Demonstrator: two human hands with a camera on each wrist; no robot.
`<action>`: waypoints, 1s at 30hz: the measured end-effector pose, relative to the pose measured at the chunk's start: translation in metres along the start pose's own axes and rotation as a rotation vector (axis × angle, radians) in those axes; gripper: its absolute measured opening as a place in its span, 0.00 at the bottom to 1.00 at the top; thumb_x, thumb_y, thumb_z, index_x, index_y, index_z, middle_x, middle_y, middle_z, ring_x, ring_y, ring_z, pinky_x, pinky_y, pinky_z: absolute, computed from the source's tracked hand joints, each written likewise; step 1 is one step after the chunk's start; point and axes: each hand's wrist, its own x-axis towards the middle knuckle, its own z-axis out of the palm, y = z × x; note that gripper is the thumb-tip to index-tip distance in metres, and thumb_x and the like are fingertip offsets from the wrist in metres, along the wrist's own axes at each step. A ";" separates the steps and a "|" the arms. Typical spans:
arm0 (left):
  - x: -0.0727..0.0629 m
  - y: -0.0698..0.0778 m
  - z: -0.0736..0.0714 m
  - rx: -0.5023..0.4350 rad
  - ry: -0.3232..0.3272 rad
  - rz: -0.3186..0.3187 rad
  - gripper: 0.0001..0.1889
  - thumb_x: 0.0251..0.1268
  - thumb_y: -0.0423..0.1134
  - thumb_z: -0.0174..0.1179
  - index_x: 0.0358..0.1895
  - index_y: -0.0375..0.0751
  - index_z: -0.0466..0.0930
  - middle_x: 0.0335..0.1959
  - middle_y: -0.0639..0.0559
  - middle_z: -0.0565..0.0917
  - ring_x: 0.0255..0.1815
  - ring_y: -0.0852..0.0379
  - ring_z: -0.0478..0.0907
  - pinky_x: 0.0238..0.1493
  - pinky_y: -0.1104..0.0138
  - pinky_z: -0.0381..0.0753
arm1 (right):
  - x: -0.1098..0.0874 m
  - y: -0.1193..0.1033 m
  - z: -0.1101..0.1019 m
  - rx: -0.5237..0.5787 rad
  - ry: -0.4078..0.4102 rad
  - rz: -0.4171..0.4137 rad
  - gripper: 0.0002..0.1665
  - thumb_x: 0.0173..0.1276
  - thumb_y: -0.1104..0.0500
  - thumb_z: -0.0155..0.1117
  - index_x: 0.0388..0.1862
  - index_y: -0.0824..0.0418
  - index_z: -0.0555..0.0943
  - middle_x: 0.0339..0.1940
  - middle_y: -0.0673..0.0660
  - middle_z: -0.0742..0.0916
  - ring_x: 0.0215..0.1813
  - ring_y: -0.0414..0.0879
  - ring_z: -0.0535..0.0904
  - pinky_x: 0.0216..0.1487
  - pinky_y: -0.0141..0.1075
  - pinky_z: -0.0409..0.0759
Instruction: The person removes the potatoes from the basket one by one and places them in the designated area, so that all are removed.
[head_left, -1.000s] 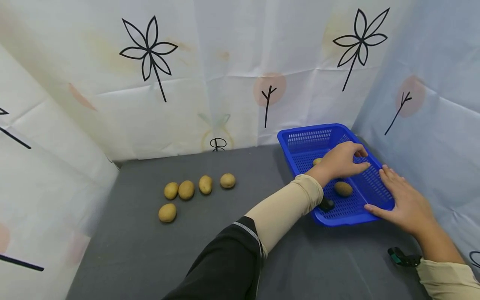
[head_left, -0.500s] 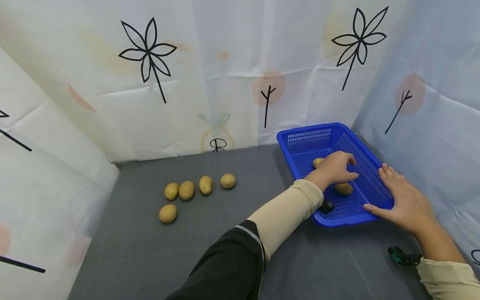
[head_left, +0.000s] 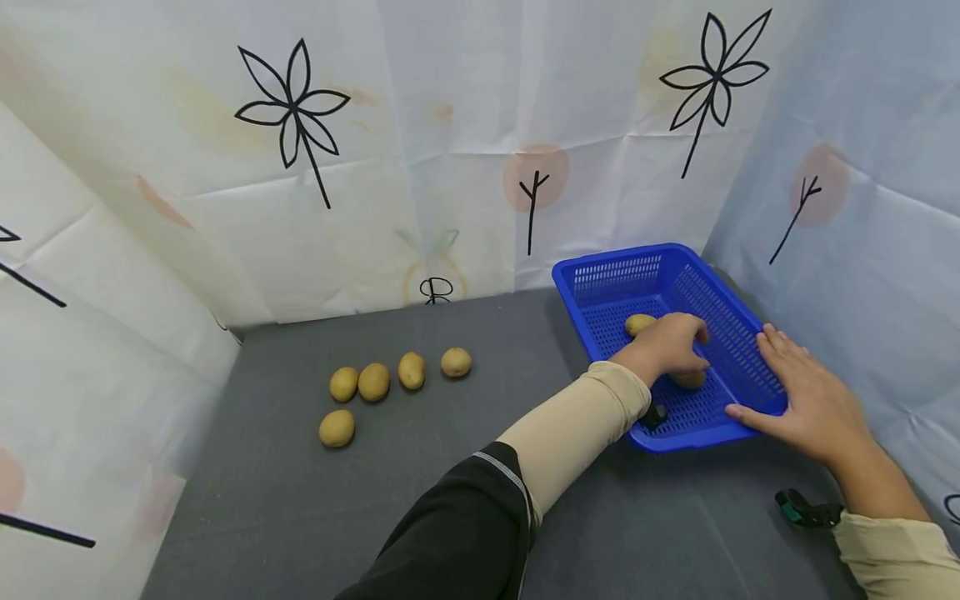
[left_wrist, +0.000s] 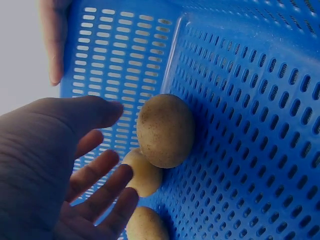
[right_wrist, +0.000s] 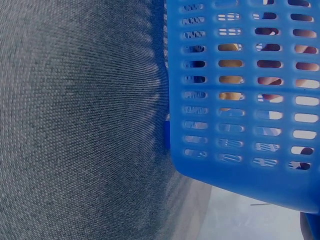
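Observation:
My left hand (head_left: 666, 343) is inside the blue basket (head_left: 566, 283), fingers a little bent and apart from the thumb. In the left wrist view its palm faces several potatoes, the nearest a brownish potato (left_wrist: 165, 131); nothing lies in the grasp. A yellower potato (left_wrist: 144, 172) and another potato (left_wrist: 146, 225) sit beyond. The head view shows a potato (head_left: 639, 323) behind the hand and one potato (head_left: 690, 380) partly under it. My right hand (head_left: 817, 408) rests on the basket's near right corner, fingers straight along the side, thumb over the front rim.
Several potatoes lie on the grey table left of the basket, among them a single potato (head_left: 337, 428) in front and another potato (head_left: 456, 362) at the right end. White patterned cloth (head_left: 450, 100) closes off the back and sides. A black wrist device (head_left: 806, 508) is by the right sleeve.
My left hand has drawn back toward me and lower in the basket, over the nearer potato, uncovering more of the far one. The right hand and basket have stayed in place.

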 end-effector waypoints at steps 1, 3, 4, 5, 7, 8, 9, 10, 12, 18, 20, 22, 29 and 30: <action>0.000 0.000 0.000 -0.005 -0.010 -0.004 0.20 0.72 0.49 0.71 0.63 0.53 0.83 0.63 0.63 0.83 0.63 0.69 0.79 0.61 0.79 0.75 | 0.000 0.000 0.000 -0.001 0.000 0.003 0.68 0.62 0.36 0.74 0.87 0.68 0.52 0.88 0.69 0.56 0.90 0.61 0.46 0.83 0.25 0.26; -0.001 -0.001 0.000 -0.029 -0.038 -0.019 0.20 0.71 0.48 0.71 0.63 0.53 0.83 0.62 0.62 0.84 0.61 0.69 0.79 0.59 0.78 0.76 | 0.001 -0.001 -0.001 -0.004 -0.006 0.003 0.68 0.63 0.35 0.73 0.87 0.69 0.52 0.88 0.69 0.56 0.90 0.62 0.47 0.84 0.26 0.26; -0.001 -0.001 0.000 -0.041 -0.053 -0.025 0.20 0.70 0.47 0.71 0.63 0.53 0.83 0.62 0.62 0.84 0.60 0.69 0.79 0.59 0.78 0.76 | 0.001 -0.002 -0.001 -0.004 -0.007 0.002 0.68 0.63 0.35 0.73 0.87 0.69 0.52 0.88 0.70 0.56 0.90 0.62 0.47 0.84 0.26 0.26; -0.002 -0.001 0.000 -0.053 -0.068 -0.033 0.21 0.70 0.46 0.71 0.64 0.53 0.82 0.62 0.62 0.84 0.60 0.69 0.79 0.59 0.78 0.77 | 0.001 -0.002 -0.002 -0.004 -0.011 0.003 0.68 0.63 0.35 0.73 0.87 0.69 0.52 0.88 0.70 0.56 0.90 0.63 0.47 0.84 0.27 0.26; -0.003 -0.002 -0.001 -0.071 -0.091 -0.043 0.23 0.68 0.45 0.72 0.65 0.52 0.82 0.62 0.61 0.84 0.60 0.68 0.79 0.60 0.77 0.77 | 0.001 -0.002 -0.002 -0.007 -0.014 0.003 0.68 0.63 0.35 0.73 0.87 0.69 0.52 0.88 0.70 0.56 0.89 0.64 0.48 0.84 0.27 0.26; -0.003 -0.002 -0.001 -0.077 -0.104 -0.053 0.23 0.68 0.45 0.71 0.65 0.53 0.82 0.63 0.62 0.83 0.60 0.68 0.79 0.61 0.77 0.76 | 0.001 -0.002 -0.002 -0.009 -0.015 0.001 0.68 0.63 0.35 0.73 0.87 0.70 0.52 0.88 0.71 0.56 0.89 0.64 0.48 0.84 0.28 0.26; -0.003 -0.002 -0.001 -0.074 -0.116 -0.055 0.23 0.69 0.45 0.71 0.66 0.53 0.82 0.63 0.62 0.83 0.61 0.68 0.79 0.62 0.77 0.76 | 0.001 -0.002 -0.002 -0.009 -0.016 0.001 0.68 0.63 0.35 0.73 0.87 0.69 0.52 0.88 0.71 0.56 0.89 0.64 0.48 0.84 0.28 0.26; -0.003 -0.002 0.000 -0.068 -0.127 -0.058 0.24 0.69 0.46 0.71 0.67 0.53 0.81 0.63 0.63 0.83 0.62 0.68 0.79 0.63 0.78 0.75 | 0.001 -0.002 -0.002 -0.008 -0.015 0.000 0.68 0.62 0.35 0.74 0.87 0.69 0.52 0.87 0.71 0.56 0.89 0.64 0.48 0.84 0.28 0.26; -0.003 -0.003 0.001 -0.049 -0.158 -0.048 0.23 0.70 0.46 0.70 0.67 0.52 0.82 0.64 0.62 0.83 0.64 0.68 0.79 0.64 0.78 0.74 | 0.001 -0.001 -0.002 -0.007 -0.014 -0.001 0.68 0.62 0.35 0.74 0.87 0.69 0.52 0.87 0.71 0.56 0.90 0.64 0.47 0.84 0.27 0.26; -0.002 -0.005 0.005 -0.034 -0.210 -0.008 0.20 0.71 0.46 0.71 0.63 0.49 0.85 0.60 0.61 0.84 0.59 0.67 0.79 0.59 0.79 0.75 | 0.000 0.000 -0.003 -0.002 0.002 -0.016 0.68 0.63 0.36 0.74 0.87 0.68 0.52 0.88 0.70 0.56 0.90 0.61 0.46 0.84 0.26 0.26; -0.003 -0.005 0.005 -0.035 -0.204 -0.004 0.19 0.70 0.46 0.71 0.61 0.49 0.86 0.58 0.61 0.84 0.57 0.67 0.79 0.58 0.79 0.75 | 0.000 0.000 -0.003 0.000 0.007 -0.021 0.68 0.63 0.36 0.74 0.87 0.68 0.52 0.88 0.70 0.57 0.90 0.61 0.46 0.84 0.26 0.26; -0.004 -0.006 0.004 -0.036 -0.198 0.004 0.18 0.70 0.46 0.72 0.60 0.49 0.86 0.57 0.60 0.83 0.56 0.67 0.78 0.57 0.79 0.74 | 0.000 0.000 -0.004 0.002 0.008 -0.022 0.67 0.63 0.36 0.74 0.87 0.68 0.52 0.88 0.69 0.57 0.90 0.61 0.46 0.84 0.26 0.27; -0.004 -0.007 -0.002 -0.118 -0.150 0.002 0.19 0.69 0.46 0.72 0.60 0.49 0.85 0.56 0.61 0.85 0.54 0.68 0.80 0.54 0.80 0.76 | 0.000 -0.002 -0.004 -0.011 -0.012 -0.006 0.67 0.63 0.35 0.74 0.87 0.69 0.53 0.88 0.69 0.56 0.89 0.63 0.48 0.84 0.26 0.26; -0.004 -0.007 -0.004 -0.137 -0.128 0.021 0.19 0.69 0.46 0.72 0.60 0.48 0.85 0.56 0.60 0.86 0.53 0.67 0.81 0.53 0.79 0.76 | -0.001 -0.001 -0.003 -0.012 -0.012 -0.008 0.67 0.63 0.36 0.74 0.87 0.69 0.53 0.88 0.70 0.56 0.89 0.64 0.48 0.84 0.27 0.26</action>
